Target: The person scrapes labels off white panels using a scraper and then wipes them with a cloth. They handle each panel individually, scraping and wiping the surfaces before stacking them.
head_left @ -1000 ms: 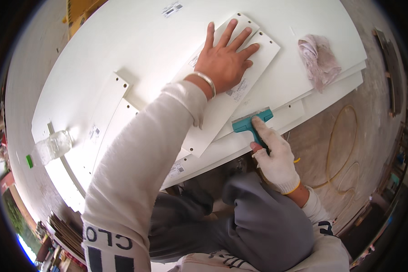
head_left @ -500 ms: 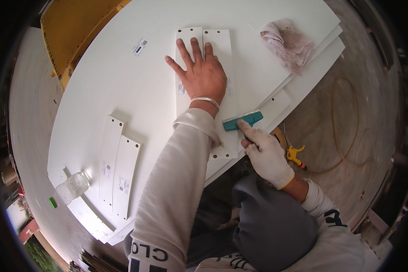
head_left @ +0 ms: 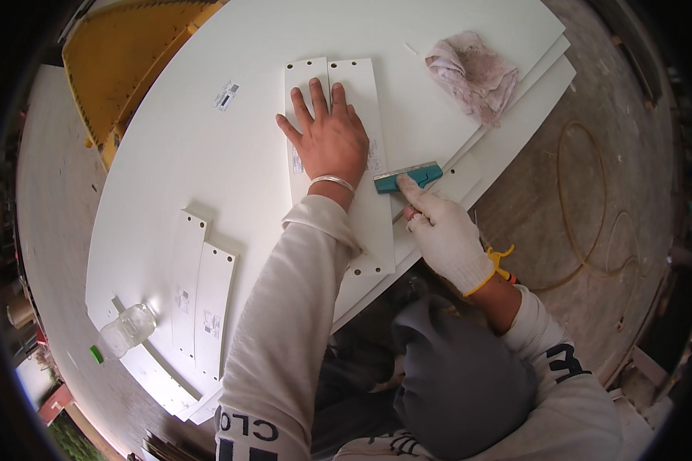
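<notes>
This looks like a workshop, probably one for making or finishing furniture panels. A stack of broad white boards [head_left: 154, 169] carries narrow white boards with round drilled holes [head_left: 374, 230] and small printed labels. Near the stack's right edge are a teal scraper with a metal blade [head_left: 407, 178], held in a white knitted work glove with a yellow-edged cuff [head_left: 450, 242], and a stained pinkish rag [head_left: 473, 77]. Past that edge, a yellow trigger-handled nozzle [head_left: 500, 255] and a thin tan hose [head_left: 560, 173] show against a bare grey floor [head_left: 527, 207]. Beyond the upper left edge stands worn yellow equipment [head_left: 104, 69].
</notes>
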Available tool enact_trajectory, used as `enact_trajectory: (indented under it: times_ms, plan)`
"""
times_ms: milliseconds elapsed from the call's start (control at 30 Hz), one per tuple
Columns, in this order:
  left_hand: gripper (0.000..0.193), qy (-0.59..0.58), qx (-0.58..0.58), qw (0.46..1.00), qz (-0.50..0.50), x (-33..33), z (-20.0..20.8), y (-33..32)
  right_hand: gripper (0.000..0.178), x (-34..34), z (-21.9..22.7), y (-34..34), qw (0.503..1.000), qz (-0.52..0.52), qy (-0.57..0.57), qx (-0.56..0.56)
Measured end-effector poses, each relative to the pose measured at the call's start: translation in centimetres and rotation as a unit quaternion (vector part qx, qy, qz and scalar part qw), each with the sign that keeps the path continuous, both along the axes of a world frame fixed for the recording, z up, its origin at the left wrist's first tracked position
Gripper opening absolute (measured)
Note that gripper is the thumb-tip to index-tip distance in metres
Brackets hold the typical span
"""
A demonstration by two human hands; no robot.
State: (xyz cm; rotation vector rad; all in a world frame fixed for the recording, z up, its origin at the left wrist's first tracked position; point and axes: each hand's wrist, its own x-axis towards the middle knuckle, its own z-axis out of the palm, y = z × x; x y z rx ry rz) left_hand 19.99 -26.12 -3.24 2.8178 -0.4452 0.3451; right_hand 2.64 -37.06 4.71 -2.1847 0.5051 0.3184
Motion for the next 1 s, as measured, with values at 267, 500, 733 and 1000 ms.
enact_trajectory:
  times_ms: [267, 500, 733, 1000]
  plan:
    - [0.043, -0.009, 0.004, 1.000, -0.004, 0.1, -0.1, 0.0, 0.051, 1.4, 0.8, -0.2, 1.000, -0.005, 0.031, 0.000]
    - [0.044, -0.016, 0.013, 1.000, -0.009, 0.1, 0.0, 0.0, 0.051, 2.4, -0.3, -0.8, 0.999, -0.041, -0.009, 0.024]
    - [0.043, -0.015, 0.006, 1.000, -0.011, 0.1, -0.1, 0.0, 0.051, 1.5, -0.3, -0.4, 1.000, -0.007, -0.009, 0.020]
    - [0.042, -0.017, -0.003, 1.000, -0.013, 0.2, -0.2, 0.2, 0.050, 2.7, 0.5, -0.2, 1.000, -0.008, -0.005, 0.012]
